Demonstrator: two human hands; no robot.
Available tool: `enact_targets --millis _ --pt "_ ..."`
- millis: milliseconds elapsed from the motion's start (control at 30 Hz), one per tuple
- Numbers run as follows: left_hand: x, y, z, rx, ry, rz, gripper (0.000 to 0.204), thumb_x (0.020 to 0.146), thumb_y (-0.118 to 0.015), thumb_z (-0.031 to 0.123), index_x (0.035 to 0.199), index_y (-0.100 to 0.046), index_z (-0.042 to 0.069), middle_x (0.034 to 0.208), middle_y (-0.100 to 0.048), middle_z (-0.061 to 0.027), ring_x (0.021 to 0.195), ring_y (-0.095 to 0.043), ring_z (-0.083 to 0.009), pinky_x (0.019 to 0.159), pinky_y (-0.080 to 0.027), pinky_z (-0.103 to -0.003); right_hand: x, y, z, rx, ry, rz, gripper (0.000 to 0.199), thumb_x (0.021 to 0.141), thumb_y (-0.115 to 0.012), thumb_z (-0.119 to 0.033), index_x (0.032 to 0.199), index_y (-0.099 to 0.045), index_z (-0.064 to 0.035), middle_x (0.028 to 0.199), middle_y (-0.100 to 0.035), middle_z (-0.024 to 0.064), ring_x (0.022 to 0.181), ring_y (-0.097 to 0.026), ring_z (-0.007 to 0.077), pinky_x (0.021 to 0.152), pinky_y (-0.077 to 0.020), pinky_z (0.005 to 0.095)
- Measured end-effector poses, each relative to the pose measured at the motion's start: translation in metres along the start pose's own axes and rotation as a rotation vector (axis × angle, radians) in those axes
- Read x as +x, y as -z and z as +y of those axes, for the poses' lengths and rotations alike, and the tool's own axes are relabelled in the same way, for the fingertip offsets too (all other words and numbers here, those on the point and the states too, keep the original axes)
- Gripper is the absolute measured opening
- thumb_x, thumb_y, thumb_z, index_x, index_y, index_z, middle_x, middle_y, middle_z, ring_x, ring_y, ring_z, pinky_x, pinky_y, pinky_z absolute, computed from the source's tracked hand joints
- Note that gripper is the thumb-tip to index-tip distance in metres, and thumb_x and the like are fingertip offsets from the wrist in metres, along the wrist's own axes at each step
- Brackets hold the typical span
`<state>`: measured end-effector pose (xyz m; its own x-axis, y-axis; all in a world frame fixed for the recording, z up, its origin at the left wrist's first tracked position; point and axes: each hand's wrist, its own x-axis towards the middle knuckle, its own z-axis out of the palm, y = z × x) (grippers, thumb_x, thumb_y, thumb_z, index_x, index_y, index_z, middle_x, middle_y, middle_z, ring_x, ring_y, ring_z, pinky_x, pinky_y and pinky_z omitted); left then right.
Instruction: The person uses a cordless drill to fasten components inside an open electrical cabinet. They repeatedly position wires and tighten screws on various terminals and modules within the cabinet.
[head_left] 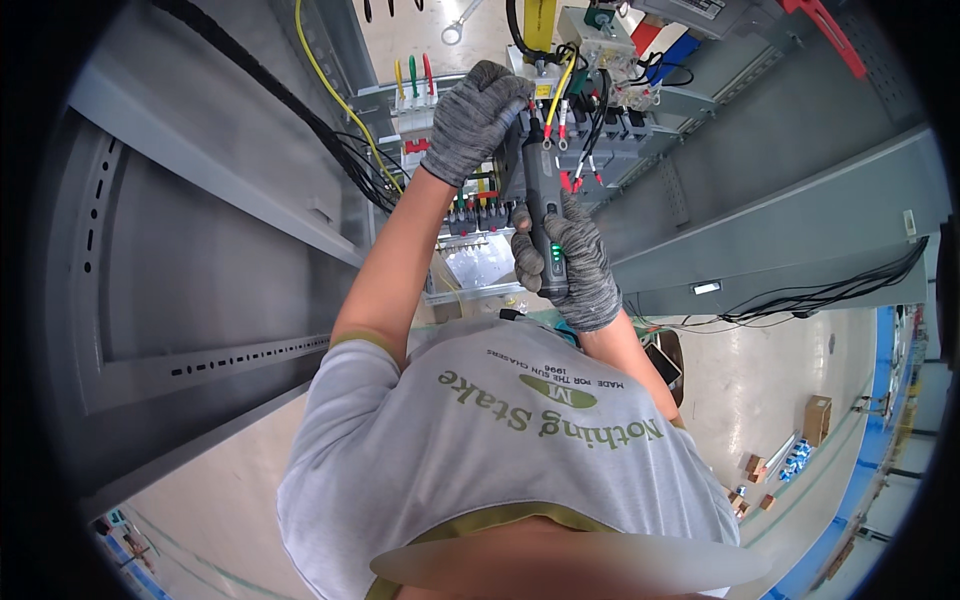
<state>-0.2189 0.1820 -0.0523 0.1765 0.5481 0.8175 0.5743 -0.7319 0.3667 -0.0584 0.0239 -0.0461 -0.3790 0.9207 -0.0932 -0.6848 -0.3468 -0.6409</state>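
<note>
In my right hand [582, 262], gloved in grey knit, is a slim dark electric screwdriver [543, 190] with green lights on its handle. It points away from me, its bit end among the electrical parts inside a metal cabinet. My left hand [478, 118], in a matching glove, has its fingers closed beside the screwdriver's tip. What they pinch, if anything, is too small to make out. Just right of the tip hang loose wires with red sleeves and ring terminals [548, 143]. Dark terminal blocks [610, 135] lie behind them.
Grey cabinet walls stand left [220, 210] and right [760, 225]. A thick black cable [270, 100] and a yellow wire [335, 90] run down the left. Black wires [820, 298] droop along the right panel. Cardboard boxes [817, 420] sit on the floor at right.
</note>
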Motion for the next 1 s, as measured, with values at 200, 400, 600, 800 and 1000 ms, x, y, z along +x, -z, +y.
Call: enact_targets --millis 200,400,600,800,1000 --pt "0.002 0.001 0.000 -0.006 -0.005 0.016 0.018 0.080 -0.069 0.018 0.097 -0.069 0.014 0.095 -0.061 -0.0064 0.081 -0.064 -0.0272 0.068 -0.052 -0.038 -0.001 -0.003 0.001 0.025 -0.009 -0.053 0.042 0.091 -0.058 -0.015 0.128 -0.040 -0.0060 0.095 -0.054 0.0102 0.062 -0.056 0.0164 0.044 -0.0480 0.0278" --pt "0.002 0.002 0.001 0.106 -0.030 -0.014 0.020 0.080 -0.068 0.022 0.098 -0.068 0.013 0.096 -0.062 -0.0064 0.082 -0.064 -0.0278 0.067 -0.053 -0.039 -0.001 -0.006 0.000 -0.010 0.004 -0.021 0.029 0.091 -0.057 -0.014 0.117 -0.046 -0.0074 0.088 -0.057 0.0072 0.057 -0.057 0.0164 0.046 -0.0483 0.0291" --pt "-0.001 -0.003 0.003 0.146 -0.001 0.006 0.022 0.078 -0.069 0.023 0.098 -0.068 0.013 0.096 -0.062 -0.0076 0.080 -0.065 -0.0290 0.067 -0.053 -0.040 0.000 0.000 0.003 0.011 -0.030 -0.018 0.028 0.091 -0.056 -0.014 0.116 -0.045 -0.0083 0.092 -0.057 0.0064 0.058 -0.057 0.0156 0.046 -0.0484 0.0284" --pt "-0.001 -0.002 0.011 0.133 0.021 0.045 0.019 0.079 -0.068 0.018 0.097 -0.069 0.013 0.093 -0.063 -0.0094 0.076 -0.065 -0.0309 0.065 -0.053 -0.041 -0.003 -0.007 0.001 -0.007 -0.004 0.000 0.047 0.091 -0.054 -0.012 0.134 -0.036 -0.0104 0.095 -0.054 0.0070 0.061 -0.055 0.0135 0.045 -0.0455 0.0257" --pt "-0.002 -0.003 0.011 0.188 -0.006 0.049 0.018 0.079 -0.068 0.019 0.096 -0.069 0.013 0.092 -0.063 -0.0101 0.073 -0.065 -0.0314 0.061 -0.052 -0.041 -0.006 -0.009 -0.003 -0.003 -0.005 -0.015 0.049 0.090 -0.054 -0.013 0.136 -0.035 -0.0127 0.095 -0.054 0.0062 0.059 -0.054 0.0128 0.045 -0.0457 0.0253"
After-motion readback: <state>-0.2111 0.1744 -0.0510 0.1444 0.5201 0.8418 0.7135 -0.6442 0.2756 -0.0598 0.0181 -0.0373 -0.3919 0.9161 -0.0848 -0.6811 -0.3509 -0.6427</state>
